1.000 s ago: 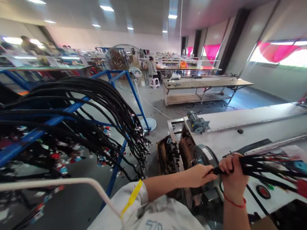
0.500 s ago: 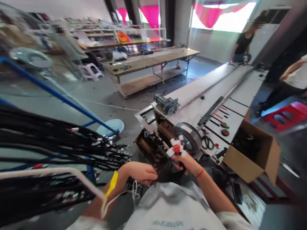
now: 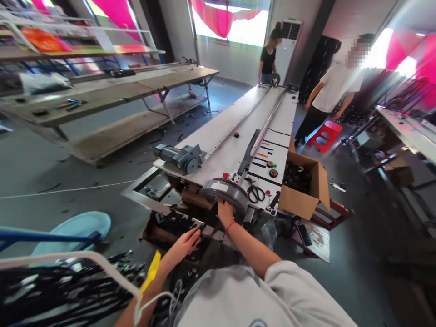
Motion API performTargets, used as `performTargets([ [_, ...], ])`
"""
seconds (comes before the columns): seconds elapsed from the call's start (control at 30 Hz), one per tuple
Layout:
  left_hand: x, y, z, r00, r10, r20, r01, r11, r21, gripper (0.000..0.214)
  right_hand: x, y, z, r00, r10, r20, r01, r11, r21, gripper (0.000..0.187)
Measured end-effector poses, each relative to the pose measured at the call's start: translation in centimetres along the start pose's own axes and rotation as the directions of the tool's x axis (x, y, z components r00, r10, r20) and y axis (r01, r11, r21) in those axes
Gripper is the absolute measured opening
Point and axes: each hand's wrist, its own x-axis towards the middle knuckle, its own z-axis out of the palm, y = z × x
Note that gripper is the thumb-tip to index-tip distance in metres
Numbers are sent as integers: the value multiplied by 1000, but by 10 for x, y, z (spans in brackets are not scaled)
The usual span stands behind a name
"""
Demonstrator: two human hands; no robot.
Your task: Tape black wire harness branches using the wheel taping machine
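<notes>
My right hand (image 3: 225,213) is at the near rim of a grey wheel-like disc (image 3: 226,193) at the table's end. Its fingers are curled against a dark piece that I cannot make out. Lower and to the left, my left hand (image 3: 186,241) is closed, thumb and fingers pinched by a small dark thing too unclear to name. Below the hands stands an open box (image 3: 150,234) with dark contents. Just behind the disc lie red and white pieces (image 3: 226,175). Black-handled scissors (image 3: 256,193) rest to the disc's right.
A grey motor (image 3: 180,156) sits on the left corner of the long white table (image 3: 225,156). Beside the table is a cardboard box (image 3: 296,202) of black parts. Black cable bundles (image 3: 78,290) hang at lower left. Two people stand farther off, near a red stool (image 3: 325,136).
My view has swung right. My right hand has left the white and red piece it held and moved to the disc's rim. My left hand has reached forward toward the open box.
</notes>
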Motion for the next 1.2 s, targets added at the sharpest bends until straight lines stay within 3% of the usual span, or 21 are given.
performTargets([
  [0.07,20,10,7,992,113,-53,-113,994,2,74,-16,8,-6,993,-116,-15,110,971,-210,32],
  [0.13,38,20,10,973,214,-86,-210,976,50,71,-29,16,-15,970,-230,75,239,857,-457,40],
  [0.2,53,31,9,953,292,-79,-281,951,129,64,-38,22,-24,951,-241,193,309,746,-590,43],
  [0.27,62,42,6,933,356,-55,-335,913,233,56,-41,25,-30,938,-226,263,344,703,-622,39],
  [0.4,68,56,-2,886,463,37,-435,800,414,43,-33,26,-34,924,-265,274,378,731,-569,27],
  [0.57,67,63,-12,867,495,55,-445,719,534,37,-12,25,-30,957,-163,238,260,845,-466,6],
  [0.63,64,61,-14,857,513,56,-453,696,557,37,-10,25,-31,949,-182,259,280,862,-423,7],
  [0.77,54,49,-11,864,503,26,-425,701,573,36,-16,25,-36,921,-266,283,346,893,-286,9],
  [0.93,40,26,1,850,524,-54,-396,703,591,31,-22,26,-42,934,-192,302,270,932,-241,5],
  [1.2,33,-7,11,870,488,-64,-322,663,676,33,-14,0,-31,849,-340,404,459,854,-246,10],
])
